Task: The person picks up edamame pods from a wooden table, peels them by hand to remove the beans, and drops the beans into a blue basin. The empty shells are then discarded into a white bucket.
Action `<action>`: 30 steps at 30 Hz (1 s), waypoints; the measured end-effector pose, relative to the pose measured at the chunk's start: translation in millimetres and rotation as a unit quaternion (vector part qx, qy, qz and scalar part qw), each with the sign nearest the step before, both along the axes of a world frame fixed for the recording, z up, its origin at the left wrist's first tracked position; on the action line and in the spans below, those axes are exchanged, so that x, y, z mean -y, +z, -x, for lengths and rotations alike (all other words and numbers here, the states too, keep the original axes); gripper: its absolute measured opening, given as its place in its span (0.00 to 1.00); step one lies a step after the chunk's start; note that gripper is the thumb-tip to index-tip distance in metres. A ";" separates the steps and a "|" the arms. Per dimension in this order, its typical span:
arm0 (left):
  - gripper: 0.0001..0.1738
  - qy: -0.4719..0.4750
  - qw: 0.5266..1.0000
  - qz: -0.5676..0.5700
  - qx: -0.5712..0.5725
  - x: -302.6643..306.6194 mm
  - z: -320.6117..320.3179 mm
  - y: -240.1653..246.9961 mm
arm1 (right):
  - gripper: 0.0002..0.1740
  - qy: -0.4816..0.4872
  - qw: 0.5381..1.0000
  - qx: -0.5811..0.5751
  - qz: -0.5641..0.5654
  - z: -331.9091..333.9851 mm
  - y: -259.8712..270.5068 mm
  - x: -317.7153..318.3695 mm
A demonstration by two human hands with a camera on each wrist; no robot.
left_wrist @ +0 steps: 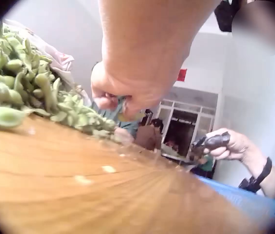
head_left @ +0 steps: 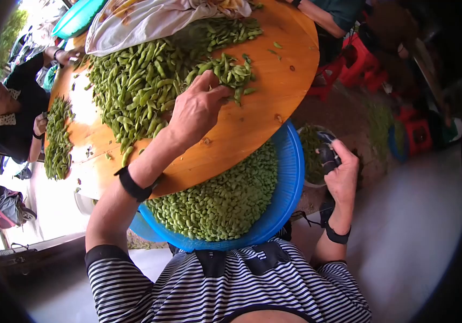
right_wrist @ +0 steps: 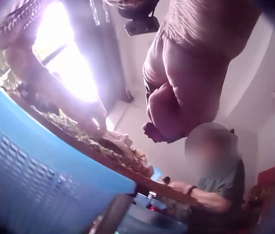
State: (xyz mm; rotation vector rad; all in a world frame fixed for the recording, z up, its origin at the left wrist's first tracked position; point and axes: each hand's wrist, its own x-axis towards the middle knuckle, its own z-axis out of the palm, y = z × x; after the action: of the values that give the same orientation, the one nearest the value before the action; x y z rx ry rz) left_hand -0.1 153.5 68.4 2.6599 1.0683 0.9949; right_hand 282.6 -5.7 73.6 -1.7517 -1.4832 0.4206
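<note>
Pods [head_left: 235, 72] under left hand [head_left: 196, 110]; table rim [head_left: 244, 141] near

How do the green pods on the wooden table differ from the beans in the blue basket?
The pods are long and whole, spread loose over the table. The beans are small, round and shelled, heaped inside the basket. The left hand pinches the pods, not the beans. Both are green.

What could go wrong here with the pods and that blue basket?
The left hand grips pods from a loose pile on the table; some may roll off the edge and miss the blue basket.
The basket, heaped with shelled beans, juts from under the table; a knock might spill it.
The right hand holds a dark object beyond the basket; it could drop.
</note>
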 end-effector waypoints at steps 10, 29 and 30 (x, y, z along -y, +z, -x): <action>0.09 -0.108 0.674 0.662 0.309 94.0 -13.9 16.0 | 0.07 0.210 0.930 -0.291 0.080 69.1 24.3 -1.9; 0.05 -0.213 0.372 0.722 0.543 139.6 -11.6 -25.1 | 0.12 0.253 0.728 -0.615 0.165 77.5 11.9 9.0; 0.05 -0.213 0.371 0.723 0.543 139.2 -12.2 -22.7 | 0.12 0.251 0.729 -0.615 0.165 76.3 10.1 10.6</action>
State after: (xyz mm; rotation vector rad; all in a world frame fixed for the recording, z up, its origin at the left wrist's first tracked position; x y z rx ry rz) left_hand 12.1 14.2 45.7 0.3780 0.3116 0.6822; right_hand 206.3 -16.2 83.7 -0.7746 -0.8020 1.7988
